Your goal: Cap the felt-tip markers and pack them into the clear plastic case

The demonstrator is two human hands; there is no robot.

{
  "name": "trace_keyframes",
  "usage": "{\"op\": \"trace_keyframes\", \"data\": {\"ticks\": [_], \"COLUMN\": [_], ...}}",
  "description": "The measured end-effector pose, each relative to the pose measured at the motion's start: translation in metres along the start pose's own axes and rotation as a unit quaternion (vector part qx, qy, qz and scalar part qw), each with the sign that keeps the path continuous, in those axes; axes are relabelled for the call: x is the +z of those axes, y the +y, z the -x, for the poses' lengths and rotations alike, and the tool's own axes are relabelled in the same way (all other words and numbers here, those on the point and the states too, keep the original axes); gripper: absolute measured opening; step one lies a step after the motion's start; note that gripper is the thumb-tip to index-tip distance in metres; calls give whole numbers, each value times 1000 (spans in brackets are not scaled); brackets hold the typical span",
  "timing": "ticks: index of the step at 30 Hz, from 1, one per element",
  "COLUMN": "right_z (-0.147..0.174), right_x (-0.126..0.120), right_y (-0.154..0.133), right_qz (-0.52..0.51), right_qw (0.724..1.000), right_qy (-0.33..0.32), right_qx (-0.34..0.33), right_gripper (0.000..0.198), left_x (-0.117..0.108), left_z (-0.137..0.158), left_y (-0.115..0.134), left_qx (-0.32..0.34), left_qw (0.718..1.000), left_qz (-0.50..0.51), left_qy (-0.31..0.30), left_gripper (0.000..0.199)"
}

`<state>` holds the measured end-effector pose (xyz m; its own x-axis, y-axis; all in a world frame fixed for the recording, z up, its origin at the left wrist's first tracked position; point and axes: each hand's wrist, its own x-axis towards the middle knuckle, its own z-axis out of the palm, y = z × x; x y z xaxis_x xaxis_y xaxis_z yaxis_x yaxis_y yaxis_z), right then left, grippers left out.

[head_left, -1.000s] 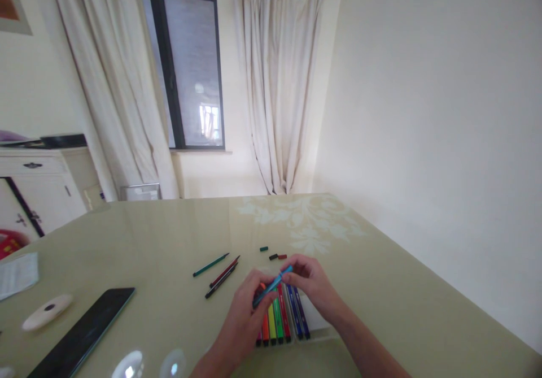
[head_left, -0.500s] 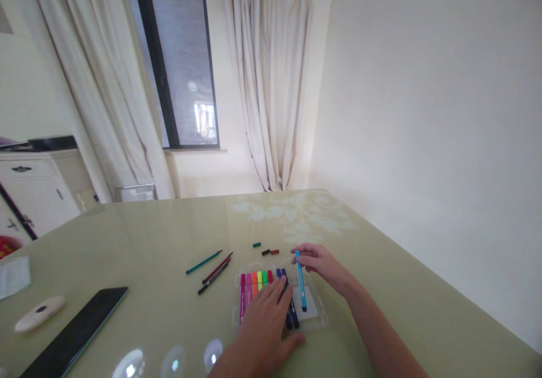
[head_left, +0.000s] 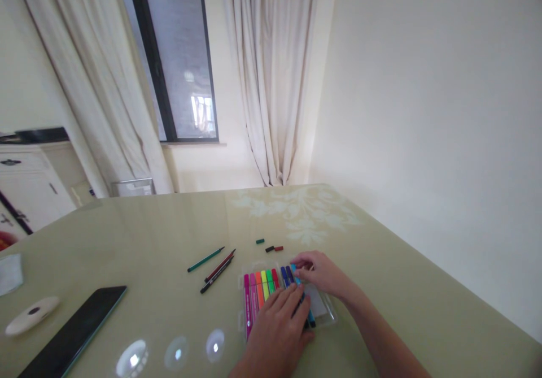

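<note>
A clear plastic case lies in front of me. It holds a row of coloured felt-tip markers, among them a magenta marker, a yellow marker and a dark blue marker. My left hand rests palm down across the row, fingers stretched out, hiding the lower parts of several markers. My right hand pinches the upper end of a light blue marker, which lies beside the dark blue ones in the case. The left fingers cover this marker's middle.
Left of the case lie a teal pen, a dark red pen and a black pen, all uncapped. Behind it are a green cap, a black cap and a red cap. A dark tablet and white oval object sit left.
My right hand has lowered the light blue marker into the case, against the dark blue markers. My left hand has shifted slightly right, its fingers now reaching over the light blue marker.
</note>
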<state>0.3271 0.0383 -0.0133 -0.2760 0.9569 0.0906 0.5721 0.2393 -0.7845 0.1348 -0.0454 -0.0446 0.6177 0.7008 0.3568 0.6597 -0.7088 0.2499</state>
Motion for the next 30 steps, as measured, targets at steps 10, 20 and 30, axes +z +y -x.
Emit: {"op": "trace_keyframes", "data": {"ticks": [10,20,30], "right_z": [3,2,0], "right_x": [-2,4,3], "right_y": [-10,-4,0], "right_qz": [107,100,77], "right_qw": [994,995,997], "right_qy": [12,25,18], "right_qx": [11,-7,6], "right_gripper": [18,21,18], "left_x": [9,5,18], "left_z": [-2,-5,-3], "left_y": [-2,0,-2], "left_qx": [18,11,26], "left_qw": [1000,1000,997], "left_qz": [-19,-17,-49], "left_qy": [16,14,52], "left_gripper": [58,49,45]}}
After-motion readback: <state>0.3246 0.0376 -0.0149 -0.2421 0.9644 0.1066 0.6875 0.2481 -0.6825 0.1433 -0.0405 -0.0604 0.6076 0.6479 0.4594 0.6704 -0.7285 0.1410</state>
